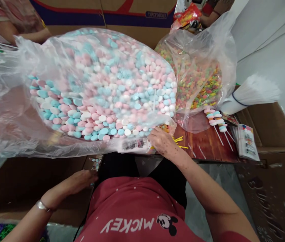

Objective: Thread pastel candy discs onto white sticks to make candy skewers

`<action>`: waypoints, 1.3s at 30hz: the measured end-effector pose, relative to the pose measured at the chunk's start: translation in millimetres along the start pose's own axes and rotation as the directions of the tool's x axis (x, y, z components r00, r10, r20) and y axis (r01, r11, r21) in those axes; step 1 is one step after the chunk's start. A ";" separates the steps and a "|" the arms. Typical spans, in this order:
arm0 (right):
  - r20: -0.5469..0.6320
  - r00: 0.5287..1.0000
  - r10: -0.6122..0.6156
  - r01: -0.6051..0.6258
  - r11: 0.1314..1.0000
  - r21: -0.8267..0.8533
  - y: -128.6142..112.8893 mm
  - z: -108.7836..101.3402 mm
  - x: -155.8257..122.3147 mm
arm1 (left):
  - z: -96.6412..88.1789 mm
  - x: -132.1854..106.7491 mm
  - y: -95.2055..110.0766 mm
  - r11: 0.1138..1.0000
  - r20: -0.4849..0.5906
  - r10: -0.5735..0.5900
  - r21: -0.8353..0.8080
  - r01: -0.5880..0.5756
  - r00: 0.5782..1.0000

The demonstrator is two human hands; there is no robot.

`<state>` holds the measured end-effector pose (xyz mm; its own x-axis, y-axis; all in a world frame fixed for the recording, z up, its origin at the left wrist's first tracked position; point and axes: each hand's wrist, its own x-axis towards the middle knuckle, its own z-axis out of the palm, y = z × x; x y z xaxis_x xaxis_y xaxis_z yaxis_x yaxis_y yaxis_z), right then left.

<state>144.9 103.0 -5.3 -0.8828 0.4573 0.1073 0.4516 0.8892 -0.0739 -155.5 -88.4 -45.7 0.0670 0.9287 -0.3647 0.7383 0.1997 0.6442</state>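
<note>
My right hand [163,143] is at the table's front edge, its fingers bent down beside a small heap of orange and yellow gummy candies [166,128]. What its fingertips hold, if anything, is hidden. Close by lie a stack of printed labels [134,145] and several yellow twist ties [181,142]. Lower down, my left hand [80,181] hangs over an open cardboard box [38,174], fingers loosely stretched, with nothing visible in it. Wrapped candy sticks [95,163] show just past its fingertips. A large clear bag of pink, blue and white candies [102,90] spreads across the table.
A bag of ring-shaped gummies [200,84] stands at the back right. Candy skewers [216,119] lie on the brown table [203,141], near a bundle of white sleeves [253,90] and a stack of cards [248,143]. Another person's arm [35,35] is at upper left.
</note>
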 end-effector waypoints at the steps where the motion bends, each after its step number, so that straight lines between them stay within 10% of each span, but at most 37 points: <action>1: -0.018 1.000 -0.013 0.013 1.000 -0.002 0.4 -2.0 -0.1 | -2.5 2.2 17.8 0.999 0.041 0.030 -0.020 -0.029 0.999; 4: -0.169 0.985 -0.033 0.028 0.999 -0.031 -1.9 -13.4 -2.1 | -10.4 7.8 73.2 0.960 0.131 0.260 -0.142 -0.241 0.957; 6: -0.285 0.957 -0.051 0.033 0.997 -0.066 -6.1 -24.3 -5.6 | -14.7 16.9 107.2 0.877 -0.110 0.448 -0.137 -0.460 0.887; 8: -0.358 0.930 -0.082 0.058 0.995 -0.076 -11.3 -35.4 -11.5 | -16.9 32.4 134.2 0.809 -0.396 0.553 0.045 -0.587 0.733; 10: -0.399 0.911 -0.104 0.089 0.994 -0.056 -16.0 -44.1 -19.5 | -17.3 50.7 153.2 0.804 -0.463 0.578 0.181 -0.567 0.672; 15: -0.487 0.858 0.164 -0.011 0.953 0.302 -20.3 -46.9 -43.1 | -18.9 77.5 178.8 0.865 -0.152 0.483 -0.067 -0.496 0.862; 19: -0.235 0.827 0.510 -0.212 0.672 0.710 -18.7 -45.3 -57.2 | -18.4 79.5 187.8 0.889 0.022 0.384 -0.277 -0.364 0.923; 24: -0.203 0.879 0.431 -0.173 0.685 0.708 -18.3 -46.4 -62.7 | -0.3 85.1 185.4 0.847 -0.044 0.495 -0.198 -0.493 0.868; 34: -0.237 0.885 0.401 -0.134 0.707 0.694 -18.0 -35.5 -67.0 | 23.0 97.7 168.9 0.613 -0.241 0.779 0.097 -0.784 0.579; 39: -0.350 0.857 0.380 -0.128 0.813 0.569 -18.3 -33.7 -73.5 | 26.4 96.5 166.8 0.667 -0.200 0.727 -0.024 -0.745 0.657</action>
<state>205.8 53.7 21.6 -0.5397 0.7351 0.4104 0.4066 0.6544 -0.6375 -8.1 26.4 8.8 0.4465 0.8178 0.3631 0.4261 -0.5511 0.7174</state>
